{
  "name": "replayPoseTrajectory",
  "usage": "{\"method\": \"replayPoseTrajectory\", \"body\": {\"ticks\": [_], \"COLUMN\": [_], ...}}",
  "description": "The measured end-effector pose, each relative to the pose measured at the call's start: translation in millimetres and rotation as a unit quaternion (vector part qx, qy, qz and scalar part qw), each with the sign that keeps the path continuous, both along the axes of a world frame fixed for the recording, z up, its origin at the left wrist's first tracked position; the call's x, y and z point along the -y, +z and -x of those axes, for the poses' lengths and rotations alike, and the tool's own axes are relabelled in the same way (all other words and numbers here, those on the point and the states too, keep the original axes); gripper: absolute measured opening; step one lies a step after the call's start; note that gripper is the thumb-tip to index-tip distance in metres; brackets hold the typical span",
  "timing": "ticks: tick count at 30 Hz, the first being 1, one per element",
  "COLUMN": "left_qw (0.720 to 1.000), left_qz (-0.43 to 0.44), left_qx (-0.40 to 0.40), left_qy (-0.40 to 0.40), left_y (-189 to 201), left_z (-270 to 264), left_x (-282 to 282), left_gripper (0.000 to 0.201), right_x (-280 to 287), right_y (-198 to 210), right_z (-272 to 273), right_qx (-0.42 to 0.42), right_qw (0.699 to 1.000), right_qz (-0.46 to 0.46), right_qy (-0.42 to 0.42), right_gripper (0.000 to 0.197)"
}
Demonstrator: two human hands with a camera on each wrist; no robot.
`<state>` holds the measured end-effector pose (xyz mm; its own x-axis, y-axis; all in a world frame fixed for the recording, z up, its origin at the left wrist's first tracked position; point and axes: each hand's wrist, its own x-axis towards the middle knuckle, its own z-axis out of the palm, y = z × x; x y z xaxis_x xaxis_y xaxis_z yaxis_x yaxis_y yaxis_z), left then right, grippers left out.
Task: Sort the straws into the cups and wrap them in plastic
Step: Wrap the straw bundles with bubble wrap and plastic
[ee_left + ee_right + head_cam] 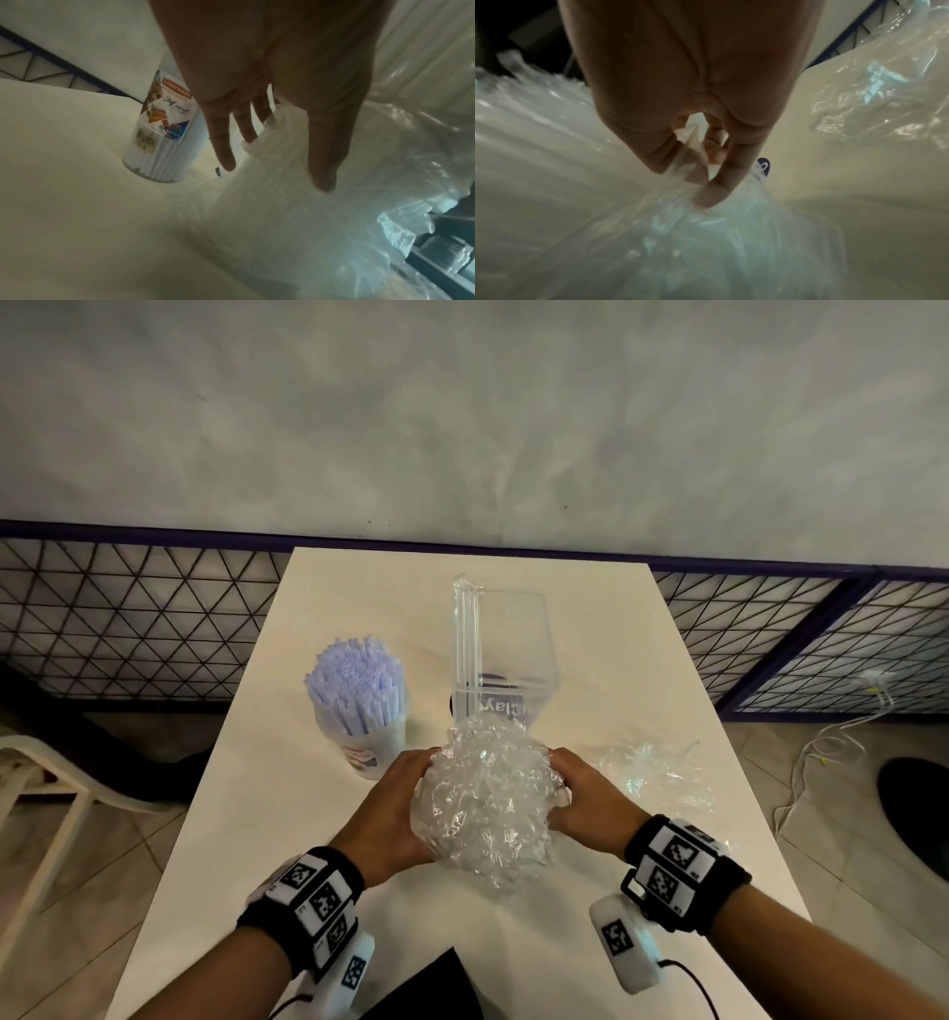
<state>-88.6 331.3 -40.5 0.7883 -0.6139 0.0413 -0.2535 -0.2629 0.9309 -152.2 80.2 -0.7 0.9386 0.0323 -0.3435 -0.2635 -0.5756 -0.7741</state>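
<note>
From my remote station I record the table (257, 814) running away from the operator, a wall behind its far end. On it, left of centre, stands a cup (367, 742) packed with upright straws (354, 677). Just right of it, slightly farther back, stands a clear container (506, 654). Nearer the operator, in front of that container, a plastic-wrapped bundle (488, 806) sits between the left hand (395, 809) and right hand (585, 798). Loose plastic film (657, 773) lies to the right of the bundle.

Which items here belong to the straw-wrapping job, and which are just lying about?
Job: plastic-wrapped bundle between left hand and right hand; cup of straws; clear container; loose plastic.

Lying about: white chair, cable on the floor.
</note>
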Motion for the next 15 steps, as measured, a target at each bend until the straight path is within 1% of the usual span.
{"method": "replayPoseTrajectory", "body": {"ticks": [2,3,4,5,6,7,8,9,10,11,13,15], "left_qw": [1.0,1.0,0.999,0.998,0.997,0.994,0.991,0.99,0.99,0.99,0.99,0.989], "left_qz": [-0.014,-0.028,-0.038,-0.06,-0.078,-0.103,-0.121,-0.111,-0.082,-0.061,-0.054,-0.03], "left_qx": [-0.016,-0.014,-0.023,-0.019,-0.012,-0.012,-0.038,-0.075,-0.104,-0.118,-0.134,-0.14], "left_qy": [0.001,0.001,0.005,0.002,-0.007,-0.021,-0.033,-0.043,-0.047,-0.038,0.005,0.043], "left_y": [-2.9,-3.9,-1.7,1.0,1.7,4.9,7.5,8.1,5.6,1.8,-2.3,-7.2], "left_z": [-0.2,-0.7,-1.3,-2.4,-3.7,-3.5,-2.1,-0.6,0.8,2.1,5.0,4.0], "left_x": [-0.6,-1.7,-1.4,-0.2,1.3,3.8,6.3,7.4,9.3,10.6,12.2,11.5], "left_gripper": [0.087,0.085,0.083,0.084,0.09,0.098,0.108,0.116,0.121,0.12,0.111,0.111], "right_x": [5.8,10.2,14.0,15.8,15.3,12.3,7.8,1.9,-3.4,-8.0,-11.4,-10.3], "right_y": [-4.0,-4.2,-3.8,-2.4,-1.4,0.1,-1.0,-2.2,-3.8,-5.2,-7.8,-12.4], "right_z": [5.5,9.7,14.3,18.9,22.9,25.4,26.3,25.4,22.9,19.6,13.9,8.6], "right_qx": [0.03,0.032,0.019,-0.001,-0.016,-0.019,-0.01,0.009,0.028,0.041,0.033,0.01], "right_qw": [1.0,0.999,0.999,0.997,0.996,0.997,0.998,0.998,0.998,0.998,0.998,0.997], "right_qz": [-0.001,-0.017,-0.045,-0.077,-0.085,-0.062,-0.031,-0.009,-0.004,-0.01,-0.036,-0.071], "right_qy": [-0.006,-0.016,-0.022,-0.008,0.018,0.046,0.057,0.06,0.058,0.056,0.028,-0.006], "right_gripper": [0.074,0.081,0.088,0.094,0.101,0.109,0.116,0.12,0.121,0.12,0.115,0.112]}}
